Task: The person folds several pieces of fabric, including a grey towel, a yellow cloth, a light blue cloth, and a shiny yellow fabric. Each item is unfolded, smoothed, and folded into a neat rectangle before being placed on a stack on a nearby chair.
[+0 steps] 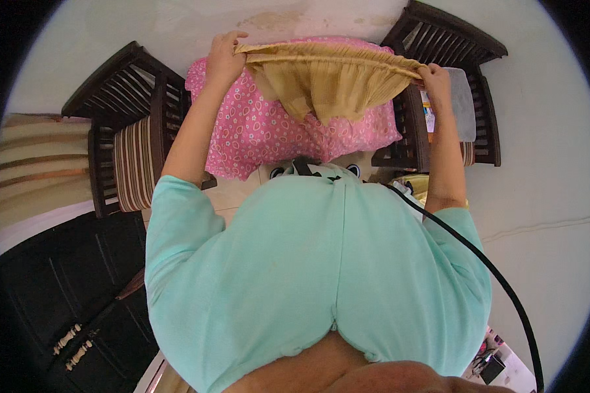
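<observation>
A mustard-yellow garment [329, 83] with a gathered, elastic-looking waistband is stretched wide in the air before me. My left hand [226, 56] pinches one end of the band, its index finger pointing outward. At the other end, my right hand [435, 83] grips the band, slightly lower in the picture. Loose pleated cloth hangs from the band between both hands. Behind and beneath it spreads a pink cloth [255, 130] with white flowers and drop shapes, covering a table-like surface whose form is hidden.
Dark wooden armchairs flank the pink cloth: one at left [160, 103] with a striped cushion [133, 164], one at right [413, 115] holding a translucent plastic lid or box [462, 105]. A black cable [491, 265] runs past my right arm. Black double doors [98, 265] stand at lower left.
</observation>
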Available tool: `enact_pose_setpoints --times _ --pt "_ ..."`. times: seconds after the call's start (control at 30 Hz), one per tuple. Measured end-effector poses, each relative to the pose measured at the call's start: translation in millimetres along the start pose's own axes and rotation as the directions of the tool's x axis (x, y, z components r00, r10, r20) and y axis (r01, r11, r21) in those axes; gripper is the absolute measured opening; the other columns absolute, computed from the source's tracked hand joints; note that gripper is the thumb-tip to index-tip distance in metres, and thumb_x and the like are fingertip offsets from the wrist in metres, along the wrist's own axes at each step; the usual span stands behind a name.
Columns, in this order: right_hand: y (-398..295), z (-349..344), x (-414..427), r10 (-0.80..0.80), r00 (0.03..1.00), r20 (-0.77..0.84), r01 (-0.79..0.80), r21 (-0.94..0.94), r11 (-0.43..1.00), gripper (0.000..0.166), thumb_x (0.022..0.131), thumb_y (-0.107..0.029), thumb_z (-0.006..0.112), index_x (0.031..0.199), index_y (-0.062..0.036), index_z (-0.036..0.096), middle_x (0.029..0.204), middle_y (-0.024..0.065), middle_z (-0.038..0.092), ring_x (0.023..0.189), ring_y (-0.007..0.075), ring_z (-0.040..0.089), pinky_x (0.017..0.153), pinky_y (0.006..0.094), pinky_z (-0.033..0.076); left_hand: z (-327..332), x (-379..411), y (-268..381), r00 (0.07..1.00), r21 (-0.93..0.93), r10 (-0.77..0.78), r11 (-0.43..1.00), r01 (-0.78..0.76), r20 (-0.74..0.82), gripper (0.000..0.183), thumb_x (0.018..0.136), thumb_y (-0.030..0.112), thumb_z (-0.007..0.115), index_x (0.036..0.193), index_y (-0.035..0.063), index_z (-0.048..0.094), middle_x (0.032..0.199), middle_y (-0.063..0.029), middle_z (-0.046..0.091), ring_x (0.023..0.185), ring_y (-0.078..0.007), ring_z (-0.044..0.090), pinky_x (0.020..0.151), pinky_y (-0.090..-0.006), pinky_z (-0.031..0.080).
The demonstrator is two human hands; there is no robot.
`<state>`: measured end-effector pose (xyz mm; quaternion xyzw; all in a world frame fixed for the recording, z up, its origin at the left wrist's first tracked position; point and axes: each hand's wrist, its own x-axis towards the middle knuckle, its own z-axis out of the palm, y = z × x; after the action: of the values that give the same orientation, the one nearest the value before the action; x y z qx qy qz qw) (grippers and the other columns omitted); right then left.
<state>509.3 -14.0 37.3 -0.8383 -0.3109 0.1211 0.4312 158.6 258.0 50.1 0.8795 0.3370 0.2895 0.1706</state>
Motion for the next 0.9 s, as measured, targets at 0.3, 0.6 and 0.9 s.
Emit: enact_pose_setpoints --times 0.3,0.6,0.9 --pt "-51.5 -18.7 -23.8 -0.068 0.983 0.172 0.009 0.321 0.947 0.009 0.077 -0.009 0.048 0.072 -0.0023 0.053 0.069 0.0017 0.056 0.060 0.0084 0.053 0.052 0.0214 0.044 -36.9 -2.9 16.9 0.805 -0.483 -0.428 0.647 0.590 0.410 0.023 0.081 0.010 0.042 0.102 0.0044 0.050 0.092 -0.0142 0.056 0.084 -0.0274 0.058 0.070 -0.0351 0.049" --pt "-43.8 11.9 -29.3 -0.184 0.870 0.457 0.307 -0.212 0.928 0.022 0.070 -0.023 0.061 0.072 -0.0018 0.054 0.062 0.0054 0.053 0.060 0.0136 0.051 0.056 0.0293 0.041 11.4 -10.6 -8.4 0.727 -0.794 -0.318 -0.224 0.566 0.608 0.023 0.084 0.006 0.046 0.105 -0.0028 0.043 0.101 -0.0142 0.051 0.092 -0.0222 0.055 0.078 -0.0317 0.049" --pt "-1.6 3.8 -2.5 0.007 0.984 0.175 -0.018 0.058 0.998 0.018 0.072 -0.016 0.054 0.066 0.0002 0.051 0.058 0.0068 0.054 0.054 0.0148 0.058 0.051 0.0281 0.046 -1.7 -21.2 -3.9 0.925 -0.512 -0.315 0.771 0.380 0.211 0.033 0.068 -0.003 0.055 0.099 0.0050 0.047 0.093 -0.0052 0.048 0.073 -0.0137 0.048 0.066 -0.0251 0.042"
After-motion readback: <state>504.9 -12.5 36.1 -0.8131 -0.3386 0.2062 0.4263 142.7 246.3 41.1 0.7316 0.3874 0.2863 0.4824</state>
